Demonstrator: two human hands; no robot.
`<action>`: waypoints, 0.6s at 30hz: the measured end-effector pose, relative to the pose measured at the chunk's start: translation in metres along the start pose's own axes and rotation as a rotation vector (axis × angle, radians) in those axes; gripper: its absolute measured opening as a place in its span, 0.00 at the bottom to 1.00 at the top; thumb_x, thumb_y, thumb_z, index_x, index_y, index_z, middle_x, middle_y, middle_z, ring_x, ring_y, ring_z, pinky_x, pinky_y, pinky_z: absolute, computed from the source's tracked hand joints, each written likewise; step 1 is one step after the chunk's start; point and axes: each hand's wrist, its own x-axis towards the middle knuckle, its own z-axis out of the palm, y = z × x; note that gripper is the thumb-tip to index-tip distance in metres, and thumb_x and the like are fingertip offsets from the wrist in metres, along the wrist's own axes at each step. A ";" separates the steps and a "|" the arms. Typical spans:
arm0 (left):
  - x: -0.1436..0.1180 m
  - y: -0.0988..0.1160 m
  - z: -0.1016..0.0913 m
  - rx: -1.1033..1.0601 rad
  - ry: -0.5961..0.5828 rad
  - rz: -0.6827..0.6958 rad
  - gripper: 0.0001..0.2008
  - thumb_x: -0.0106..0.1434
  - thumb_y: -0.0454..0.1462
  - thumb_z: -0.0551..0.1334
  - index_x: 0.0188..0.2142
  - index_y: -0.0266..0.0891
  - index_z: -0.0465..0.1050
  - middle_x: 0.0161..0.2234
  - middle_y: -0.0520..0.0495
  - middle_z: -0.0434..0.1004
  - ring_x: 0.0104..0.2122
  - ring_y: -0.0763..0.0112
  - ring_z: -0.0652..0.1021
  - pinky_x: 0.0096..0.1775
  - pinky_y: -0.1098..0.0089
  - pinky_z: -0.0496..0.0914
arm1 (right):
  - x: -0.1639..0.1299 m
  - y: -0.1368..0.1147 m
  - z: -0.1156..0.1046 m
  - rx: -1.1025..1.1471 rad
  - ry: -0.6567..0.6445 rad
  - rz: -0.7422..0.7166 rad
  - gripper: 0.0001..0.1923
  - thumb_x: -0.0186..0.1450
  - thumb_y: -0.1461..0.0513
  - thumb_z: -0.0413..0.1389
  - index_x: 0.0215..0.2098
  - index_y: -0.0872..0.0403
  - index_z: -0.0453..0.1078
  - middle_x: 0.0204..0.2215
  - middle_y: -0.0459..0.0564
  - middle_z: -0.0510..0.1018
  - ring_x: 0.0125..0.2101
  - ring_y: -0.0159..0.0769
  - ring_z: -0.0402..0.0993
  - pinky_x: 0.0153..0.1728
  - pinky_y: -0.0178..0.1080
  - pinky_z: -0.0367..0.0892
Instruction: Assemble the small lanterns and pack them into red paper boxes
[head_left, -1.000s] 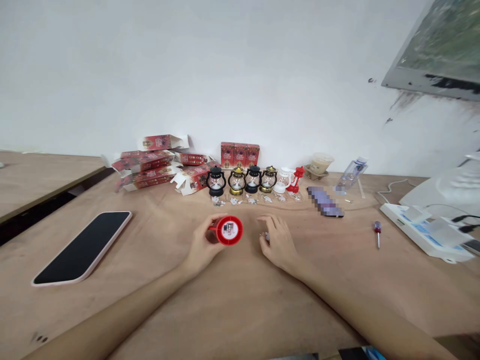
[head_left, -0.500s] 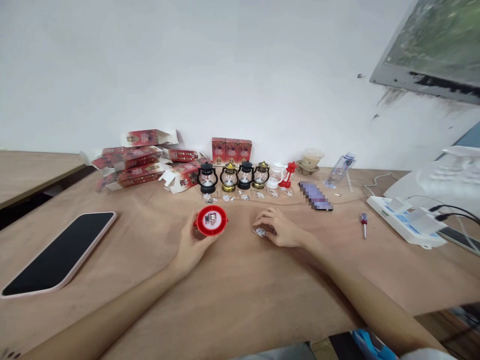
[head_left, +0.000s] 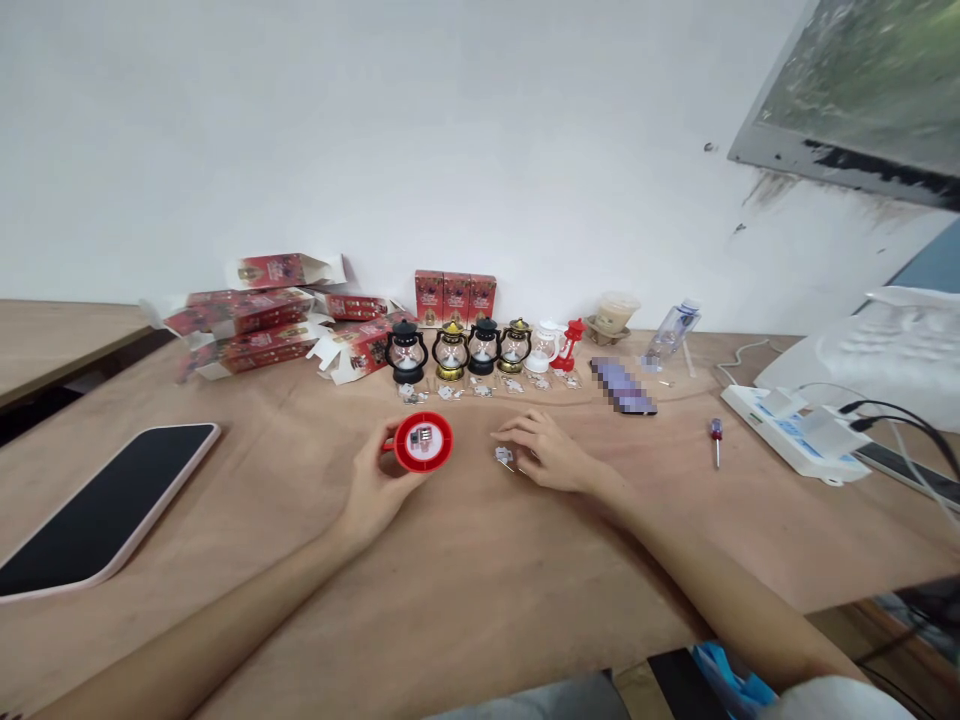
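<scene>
My left hand (head_left: 375,485) is wrapped round a small red lantern (head_left: 445,440) at the middle of the table. The lantern's round underside faces up at me, with a white disc and small metal contacts in its centre. To the right, my right hand (head_left: 551,452) rests low over the tabletop, fingers bent and spread apart. At its fingertips lies a small white-and-silver tag-like piece (head_left: 504,456) with a thin metal pin. Whether the fingertips touch this piece is hard to see.
Several small lanterns (head_left: 484,350) stand in a row with small pieces before them. Red boxes (head_left: 270,312) are heaped at the back left. A large phone (head_left: 112,505) lies left; a blurred phone (head_left: 622,386), screwdriver (head_left: 717,440) and power strip (head_left: 795,435) are right.
The small piece has shifted slightly left and turned on the table, and my right hand has moved left with it. My left hand still holds the red lantern. The view has turned slightly.
</scene>
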 end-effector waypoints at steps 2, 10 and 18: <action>0.000 0.000 0.000 -0.001 0.001 -0.003 0.20 0.48 0.42 0.68 0.40 0.39 0.68 0.39 0.47 0.76 0.38 0.63 0.77 0.40 0.64 0.72 | 0.000 -0.001 -0.003 0.012 0.017 -0.021 0.23 0.57 0.72 0.51 0.51 0.57 0.68 0.46 0.55 0.73 0.46 0.42 0.63 0.50 0.48 0.60; 0.000 0.003 0.000 0.014 -0.016 -0.012 0.21 0.48 0.42 0.67 0.41 0.39 0.68 0.41 0.46 0.76 0.40 0.63 0.76 0.41 0.65 0.72 | 0.003 -0.003 -0.003 -0.020 -0.023 -0.030 0.06 0.63 0.63 0.56 0.37 0.53 0.75 0.36 0.53 0.77 0.40 0.40 0.67 0.43 0.44 0.62; -0.002 0.007 0.002 -0.035 -0.064 0.002 0.20 0.47 0.39 0.67 0.40 0.38 0.68 0.39 0.45 0.77 0.38 0.63 0.77 0.39 0.66 0.72 | 0.007 -0.008 0.002 0.147 0.085 -0.006 0.10 0.69 0.60 0.48 0.35 0.55 0.69 0.36 0.54 0.75 0.39 0.37 0.70 0.43 0.41 0.65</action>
